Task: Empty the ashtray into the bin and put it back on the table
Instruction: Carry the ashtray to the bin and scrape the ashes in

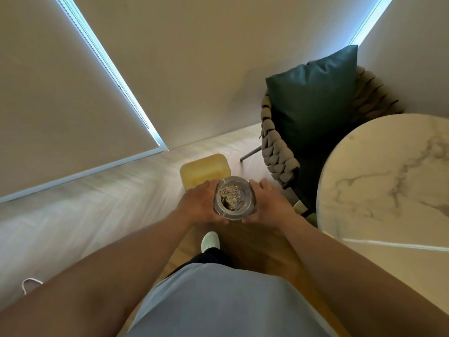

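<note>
A round glass ashtray (233, 198) with grey speckled ash in its bowl is held level in front of me, above the floor. My left hand (199, 203) grips its left side and my right hand (269, 205) grips its right side. Just beyond the ashtray, on the floor, stands a yellow bin (204, 170); its near edge is hidden behind my hands. The round white marble table (388, 181) is to my right, and no objects show on its visible top.
A woven chair (279, 152) with a dark green cushion (313, 93) stands between the table and the wall. My white shoe (210, 240) is on the wood floor below the ashtray. A white cord (30, 284) lies at the lower left. Roller blinds cover the windows behind.
</note>
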